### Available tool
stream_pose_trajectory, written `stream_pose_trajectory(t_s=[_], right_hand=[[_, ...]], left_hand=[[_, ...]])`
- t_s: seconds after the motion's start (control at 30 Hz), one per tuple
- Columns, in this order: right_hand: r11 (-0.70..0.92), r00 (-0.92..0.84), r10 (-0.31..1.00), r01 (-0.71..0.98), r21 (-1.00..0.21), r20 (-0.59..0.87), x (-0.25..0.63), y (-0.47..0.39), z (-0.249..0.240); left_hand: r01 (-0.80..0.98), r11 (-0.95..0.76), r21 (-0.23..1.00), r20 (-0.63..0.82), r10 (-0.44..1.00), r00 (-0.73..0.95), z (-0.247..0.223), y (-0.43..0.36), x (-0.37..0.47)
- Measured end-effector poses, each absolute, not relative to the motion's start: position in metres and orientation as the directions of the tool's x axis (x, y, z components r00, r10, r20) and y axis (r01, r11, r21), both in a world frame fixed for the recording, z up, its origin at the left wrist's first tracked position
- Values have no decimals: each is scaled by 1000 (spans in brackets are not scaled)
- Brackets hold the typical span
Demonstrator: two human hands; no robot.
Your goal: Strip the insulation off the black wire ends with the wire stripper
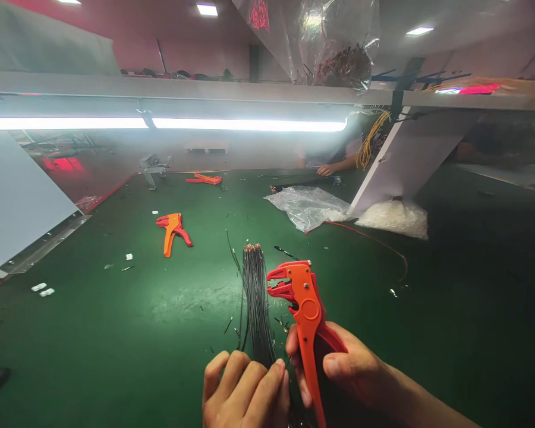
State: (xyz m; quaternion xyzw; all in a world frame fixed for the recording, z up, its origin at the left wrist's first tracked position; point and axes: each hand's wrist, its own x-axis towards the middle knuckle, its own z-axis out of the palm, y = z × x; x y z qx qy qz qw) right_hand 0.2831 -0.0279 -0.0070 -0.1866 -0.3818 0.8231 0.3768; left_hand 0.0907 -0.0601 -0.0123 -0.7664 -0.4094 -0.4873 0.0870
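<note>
A bundle of thin black wires (257, 297) lies lengthwise on the green table, its bared copper ends at the far end. Over the near part of the bundle is my left hand (247, 389), fingers curled and pinched at the wires; how many it holds is hidden. My right hand (348, 362) grips an orange and red wire stripper (310, 309) by its handles. The stripper stands upright just right of the bundle, with its red jaws apart and pointing left. No wire shows between those jaws.
Two more wire strippers, one nearer (173, 232) and one farther (205, 179), lie on the table (129, 333). A clear plastic bag (310, 205) and a bag of white pieces (395, 219) rest by a slanted panel (410, 154). Another person's hand (332, 169) shows at the back.
</note>
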Motion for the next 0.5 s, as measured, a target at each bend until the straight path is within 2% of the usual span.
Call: stream_pose_trajectory(t_s=[0.2,0.33,0.5], right_hand=[[-423,-653,757,-495,-759,4,284,-27,-6],[-408,-639,769,-490,-770,0,284,-26,-6],[-409,-639,769,-483,-774,-8,284,-27,-6]], left_hand=[[699,-661,272,832,527,175,-10,-59,91],[700,-675,235,838,505,206,-12,-58,91],[710,-660,248,811,542,221,-11,-60,90]])
